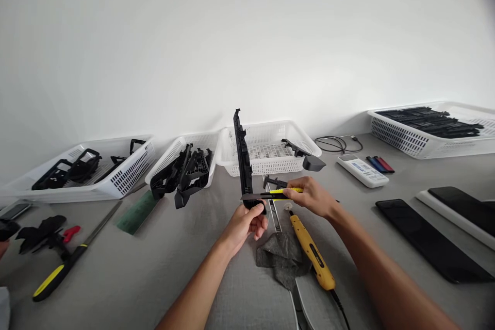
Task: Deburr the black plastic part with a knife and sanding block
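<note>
A long black plastic part (242,157) stands nearly upright in front of the middle basket, its lower end held in my left hand (245,224), thumb on top. My right hand (311,196) is closed round the yellow and black handle of a knife (279,194). The knife's dark blade lies across the lower end of the black part, just above my left thumb. Below my hands are a dark grey cloth (284,258) and a yellow corded power tool (313,252). Black calipers (275,182) lie just behind the knife handle.
White baskets with black parts stand at the left (127,178), centre left (212,165), middle (266,166) and right (421,147). A file (73,260) and green sheet (136,212) lie left. A white meter (362,171), cable (336,143) and black panel (429,237) are right.
</note>
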Tool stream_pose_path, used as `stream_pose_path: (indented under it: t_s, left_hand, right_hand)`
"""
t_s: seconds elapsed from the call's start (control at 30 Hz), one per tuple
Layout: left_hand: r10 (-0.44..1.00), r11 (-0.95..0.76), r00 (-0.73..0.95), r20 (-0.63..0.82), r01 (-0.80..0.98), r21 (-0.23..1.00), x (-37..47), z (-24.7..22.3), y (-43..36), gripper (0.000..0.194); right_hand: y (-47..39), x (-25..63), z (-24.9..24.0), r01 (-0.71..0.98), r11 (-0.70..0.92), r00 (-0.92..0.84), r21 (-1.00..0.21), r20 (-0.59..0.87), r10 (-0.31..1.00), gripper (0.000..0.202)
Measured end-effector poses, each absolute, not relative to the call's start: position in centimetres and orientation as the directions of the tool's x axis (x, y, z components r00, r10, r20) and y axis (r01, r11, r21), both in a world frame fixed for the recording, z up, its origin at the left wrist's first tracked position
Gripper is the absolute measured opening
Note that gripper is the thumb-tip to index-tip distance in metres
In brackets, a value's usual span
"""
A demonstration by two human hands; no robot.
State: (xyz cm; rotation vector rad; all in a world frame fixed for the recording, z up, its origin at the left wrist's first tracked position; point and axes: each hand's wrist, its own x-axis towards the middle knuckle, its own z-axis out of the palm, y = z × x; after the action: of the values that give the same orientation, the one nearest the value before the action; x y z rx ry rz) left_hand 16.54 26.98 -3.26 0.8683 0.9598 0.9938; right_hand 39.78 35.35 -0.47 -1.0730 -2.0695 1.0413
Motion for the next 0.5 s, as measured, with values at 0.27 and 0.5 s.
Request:
stream_pose_path:
  t_s: [0.27, 0.5]
  left_hand:
    - [0.936, 0.317, 0.245, -0.253, -0.276, 0.907, 16.62, -2.9, 26.83, 0.05]
    - [0.937, 0.309, 0.248, -0.246, -0.265, 0.913, 16.53, -3.19, 26.94, 0.056]
  right_hand:
    - [35.54, 39.24, -1.31, 0.428, 0.389, -0.515, -0.816, 0.133, 0.847, 0.055]
    - [35.43, 39.49, -0.98, 0.458, 0.406, -0.352, -0.791, 0.258, 0.9, 0.057]
